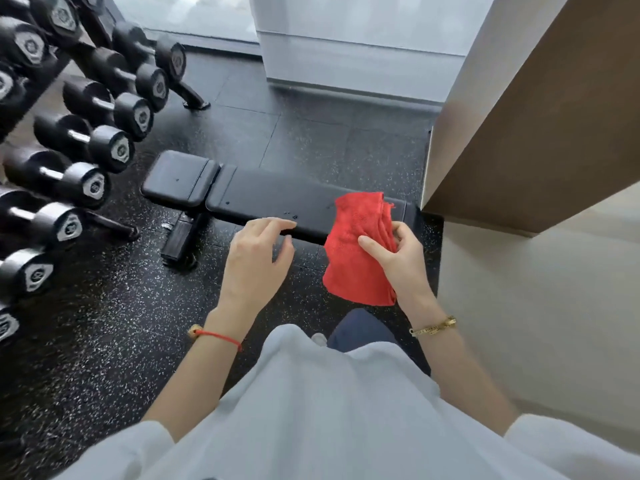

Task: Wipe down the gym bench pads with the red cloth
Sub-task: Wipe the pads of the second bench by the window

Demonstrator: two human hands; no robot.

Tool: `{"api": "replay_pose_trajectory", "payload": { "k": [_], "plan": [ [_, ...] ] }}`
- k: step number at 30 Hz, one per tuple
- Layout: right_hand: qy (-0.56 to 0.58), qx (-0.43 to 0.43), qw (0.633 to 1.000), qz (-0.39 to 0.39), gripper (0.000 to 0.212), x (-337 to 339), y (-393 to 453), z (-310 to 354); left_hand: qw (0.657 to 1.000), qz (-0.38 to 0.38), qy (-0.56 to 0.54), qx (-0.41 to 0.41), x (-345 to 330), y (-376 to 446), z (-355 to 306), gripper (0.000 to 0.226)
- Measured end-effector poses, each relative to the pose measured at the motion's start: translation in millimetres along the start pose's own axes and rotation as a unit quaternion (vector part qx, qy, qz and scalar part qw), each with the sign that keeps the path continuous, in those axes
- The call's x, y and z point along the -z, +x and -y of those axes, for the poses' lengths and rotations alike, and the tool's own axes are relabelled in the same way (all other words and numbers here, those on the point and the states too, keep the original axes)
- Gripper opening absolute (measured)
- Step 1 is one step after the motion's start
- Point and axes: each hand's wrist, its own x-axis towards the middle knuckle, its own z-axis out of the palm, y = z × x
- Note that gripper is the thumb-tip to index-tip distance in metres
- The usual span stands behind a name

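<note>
The right hand (398,261) pinches the red cloth (360,247) over the long bench pad's (277,199) right end; the pad's length stretches leftward, and the left hand (258,254) hovers with a relaxed, empty grip.

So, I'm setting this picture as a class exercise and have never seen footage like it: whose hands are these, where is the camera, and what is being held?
There is no machine here. A person wears a wide-angle camera on the head, looking forward and down, so you see their own arms. The right hand grips a crumpled red cloth, which hangs in front of the near end of a long black padded bench pad. The left hand hovers open near that pad's front edge, holding nothing. A shorter black seat pad adjoins it on the left. The bench stands on a speckled black rubber floor, beside a rack of black dumbbells.
</note>
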Motion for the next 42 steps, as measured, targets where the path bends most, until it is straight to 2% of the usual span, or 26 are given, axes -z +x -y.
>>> {"api": "replay_pose_trajectory", "payload": {
  "k": [8,18,24,31,37,40,42],
  "plan": [
    [-0.021,-0.027,0.999,-0.028,0.038,-21.8,107.6,-5.1,0.999,0.020,0.004,-0.034,-51.7,108.4,36.4,0.025],
    [-0.066,-0.064,0.994,-0.054,0.038,-23.8,259.2,-46.7,0.997,0.076,-0.004,-0.024,-165.4,210.4,94.2,0.029],
    [-0.072,-0.072,0.991,-0.082,0.033,-36.4,330.6,-129.6,0.993,0.110,-0.002,-0.031,-266.1,230.5,146.0,0.028],
    [-0.089,-0.050,0.993,-0.059,0.033,-60.8,400.0,-258.1,0.992,0.114,0.002,-0.047,-401.3,201.6,225.9,0.029],
    [-0.101,0.008,0.994,-0.048,0.034,-76.9,440.1,-343.3,0.993,0.076,0.011,-0.085,-490.8,192.2,285.4,0.030],
    [-0.143,0.041,0.985,-0.084,0.040,-73.4,447.2,-376.4,0.993,0.043,0.006,-0.109,-521.1,191.2,308.0,0.029],
    [-0.198,0.088,0.968,-0.125,0.053,-69.0,446.3,-393.1,0.992,0.018,-0.002,-0.127,-534.3,190.5,320.2,0.029]
  ]
}}
